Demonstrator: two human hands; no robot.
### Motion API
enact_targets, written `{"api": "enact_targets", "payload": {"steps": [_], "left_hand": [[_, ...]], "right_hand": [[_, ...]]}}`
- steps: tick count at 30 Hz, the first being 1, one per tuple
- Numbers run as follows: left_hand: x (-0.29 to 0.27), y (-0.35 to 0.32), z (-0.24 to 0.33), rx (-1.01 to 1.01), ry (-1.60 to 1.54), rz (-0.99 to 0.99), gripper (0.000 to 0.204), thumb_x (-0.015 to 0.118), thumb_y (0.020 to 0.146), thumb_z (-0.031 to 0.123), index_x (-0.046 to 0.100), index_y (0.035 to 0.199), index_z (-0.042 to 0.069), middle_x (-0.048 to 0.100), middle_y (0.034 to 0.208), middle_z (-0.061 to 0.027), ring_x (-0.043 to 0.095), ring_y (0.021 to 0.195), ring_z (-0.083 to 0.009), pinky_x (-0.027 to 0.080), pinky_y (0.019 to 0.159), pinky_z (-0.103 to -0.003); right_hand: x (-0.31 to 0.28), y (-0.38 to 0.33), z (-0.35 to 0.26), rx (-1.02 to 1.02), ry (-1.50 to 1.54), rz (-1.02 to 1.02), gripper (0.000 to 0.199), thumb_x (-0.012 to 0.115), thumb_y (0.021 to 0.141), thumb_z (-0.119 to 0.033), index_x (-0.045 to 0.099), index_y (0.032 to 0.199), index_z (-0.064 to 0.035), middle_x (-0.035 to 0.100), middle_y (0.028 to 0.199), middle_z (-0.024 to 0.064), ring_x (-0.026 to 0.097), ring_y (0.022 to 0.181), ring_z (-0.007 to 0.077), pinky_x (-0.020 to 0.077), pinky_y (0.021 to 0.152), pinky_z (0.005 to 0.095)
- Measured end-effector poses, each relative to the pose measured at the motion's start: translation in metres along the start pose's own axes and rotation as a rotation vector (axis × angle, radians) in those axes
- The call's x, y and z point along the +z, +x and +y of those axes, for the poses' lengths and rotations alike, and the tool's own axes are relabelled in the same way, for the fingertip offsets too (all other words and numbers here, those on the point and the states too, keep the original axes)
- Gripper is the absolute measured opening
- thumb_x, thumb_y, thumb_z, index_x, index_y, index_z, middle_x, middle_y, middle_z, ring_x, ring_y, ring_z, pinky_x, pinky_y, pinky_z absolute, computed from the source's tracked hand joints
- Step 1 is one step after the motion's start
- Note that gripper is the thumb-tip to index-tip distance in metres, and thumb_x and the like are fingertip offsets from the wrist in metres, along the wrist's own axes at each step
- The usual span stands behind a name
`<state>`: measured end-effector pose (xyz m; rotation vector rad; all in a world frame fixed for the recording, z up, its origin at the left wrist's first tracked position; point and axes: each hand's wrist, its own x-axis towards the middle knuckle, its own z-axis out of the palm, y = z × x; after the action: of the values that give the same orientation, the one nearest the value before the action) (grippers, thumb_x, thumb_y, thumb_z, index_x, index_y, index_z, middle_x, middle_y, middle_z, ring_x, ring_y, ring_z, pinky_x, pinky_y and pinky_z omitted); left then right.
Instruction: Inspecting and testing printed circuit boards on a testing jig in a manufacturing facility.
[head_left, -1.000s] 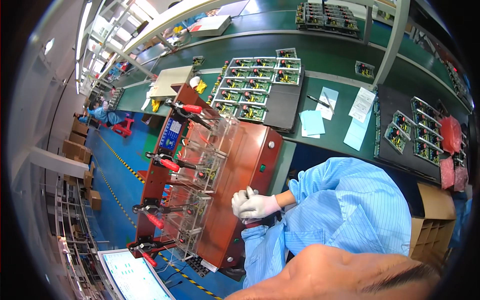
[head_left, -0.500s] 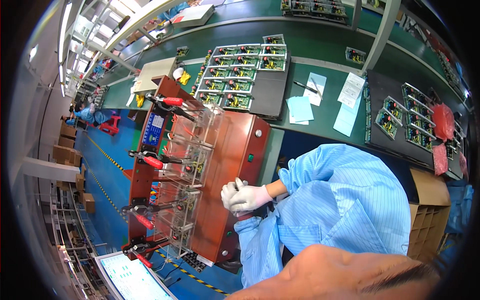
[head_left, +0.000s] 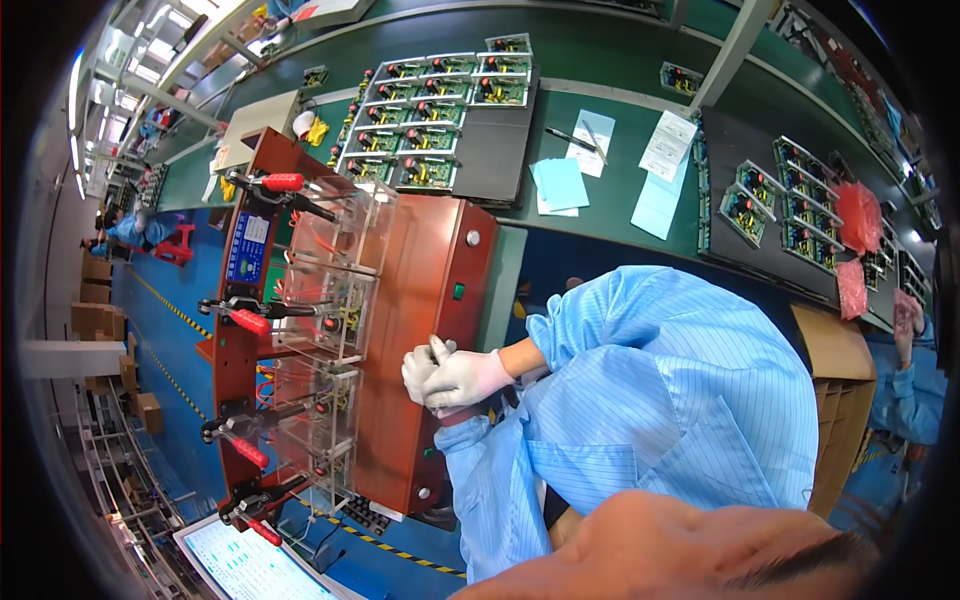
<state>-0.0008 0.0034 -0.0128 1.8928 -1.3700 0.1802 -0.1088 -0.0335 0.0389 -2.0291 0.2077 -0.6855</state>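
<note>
Both hands wear white gloves and are pressed together above the red-brown box of a test fixture (head_left: 425, 270). My right hand (head_left: 468, 380) lies in front, its fingers curled against the other hand. Partly covered behind it, my left hand (head_left: 416, 374) is closed too. Whether anything sits between the fingers is hidden. Just left of the hands, clear plastic covers (head_left: 335, 290) stand over circuit boards in the fixture. Several toggle clamps with red handles (head_left: 250, 321) line its far side.
Framed circuit boards (head_left: 430, 110) stand on a black mat on the green bench. Light-blue papers (head_left: 560, 185) and a pen (head_left: 570, 138) lie beside them. More boards (head_left: 808, 200) and red bubble wrap (head_left: 858, 217) are at right, near another person's hand (head_left: 908, 318). A screen (head_left: 235, 560) glows lower left.
The whole view has shifted, so fixture and bench appear farther left and slightly higher. My hands stay together over the fixture box. Another person's hand and sleeve now show at right.
</note>
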Motion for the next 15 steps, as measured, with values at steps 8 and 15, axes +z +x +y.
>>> {"api": "enact_targets", "payload": {"steps": [8,15], "left_hand": [[-0.012,0.011,0.015,0.009,0.289,-0.105,0.029,0.068,0.085,0.028,0.061,0.068,0.007,0.055,0.068,-0.0077,0.054,0.064,-0.0284,0.045,0.059,-0.040],[-0.023,0.010,0.016,-0.099,0.315,-0.179,0.030,0.062,0.090,0.027,0.061,0.070,0.005,0.057,0.071,-0.0062,0.053,0.066,-0.0254,0.044,0.062,-0.038]], "right_hand": [[-0.039,-0.027,0.013,0.288,0.094,-0.113,0.023,0.052,0.096,-0.030,0.065,0.098,-0.0105,0.070,0.092,0.0075,0.064,0.079,0.0297,0.0517,0.074,0.0363],[-0.180,-0.108,0.076,0.901,-0.314,0.362,0.037,0.046,0.092,-0.035,0.063,0.111,-0.0077,0.068,0.105,0.0134,0.064,0.091,0.0302,0.0504,0.083,0.0388]]}}
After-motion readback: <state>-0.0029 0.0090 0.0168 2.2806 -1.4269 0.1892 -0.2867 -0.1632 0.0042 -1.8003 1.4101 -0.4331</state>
